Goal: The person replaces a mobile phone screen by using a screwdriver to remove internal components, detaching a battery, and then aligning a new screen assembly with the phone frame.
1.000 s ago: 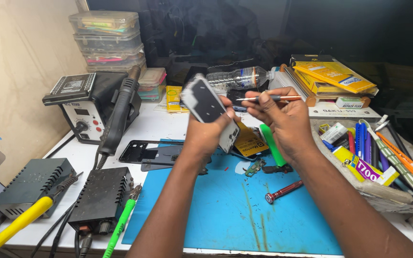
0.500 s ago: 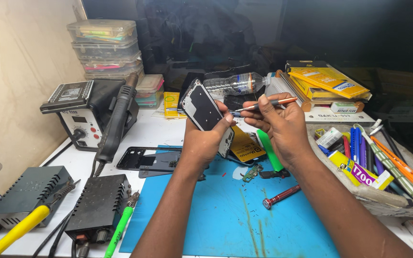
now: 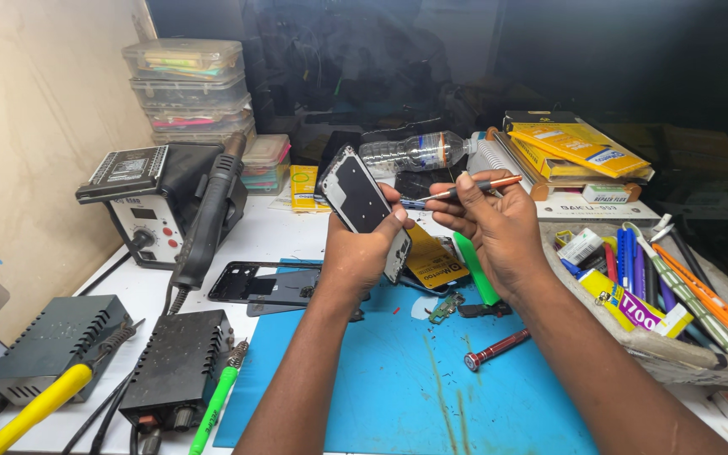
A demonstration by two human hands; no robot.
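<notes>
Left hand (image 3: 364, 253) grips opened phone (image 3: 362, 202) upright, right hand (image 3: 495, 227) pinches screwdriver (image 3: 465, 190) near its right edge; likely mid-unscrewing, next needs tip seated squarely.

A black hot-air station (image 3: 157, 202) stands at my bench's left edge, stacked clear plastic boxes (image 3: 191, 88) behind it. A red-handled screwdriver (image 3: 496, 349) lies on my blue mat (image 3: 398, 396); yellow packets (image 3: 575, 147) sit at the far right corner.

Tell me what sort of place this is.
Most likely a phone repair bench: the left hand holds an opened phone, the right hand a fine tool, with a hot-air rework station and blue work mat nearby.
</notes>
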